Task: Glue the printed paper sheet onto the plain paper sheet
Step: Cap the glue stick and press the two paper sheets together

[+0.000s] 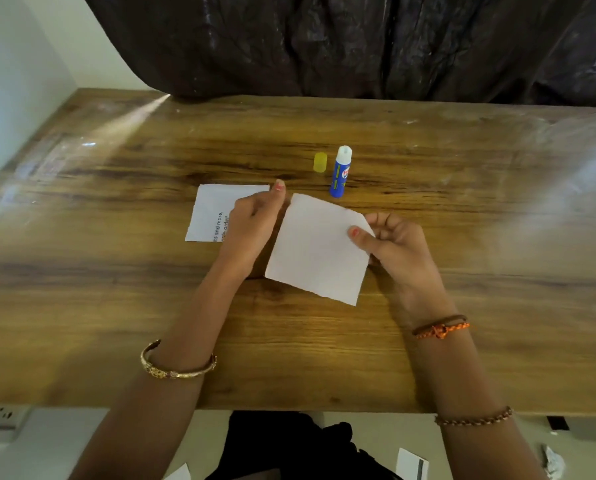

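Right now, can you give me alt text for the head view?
Both hands hold a blank-faced paper sheet above a wooden table: left hand pinching its top-left corner, right hand gripping its right edge. A printed sheet lies flat beyond the left hand; an uncapped glue stick stands beside its yellow cap.

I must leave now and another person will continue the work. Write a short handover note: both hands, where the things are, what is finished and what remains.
Left hand: pinches the far left corner of the plain paper sheet.
Right hand: pinches the same sheet at its right edge, thumb on top. The sheet is held tilted just above the table.
Printed paper sheet: flat on the table, partly under the left hand.
Glue stick: uncapped, beyond the sheets; its yellow cap stands beside it.
Done: glue opened. Whether glue is already applied cannot be told.
Left: join the two sheets and press.
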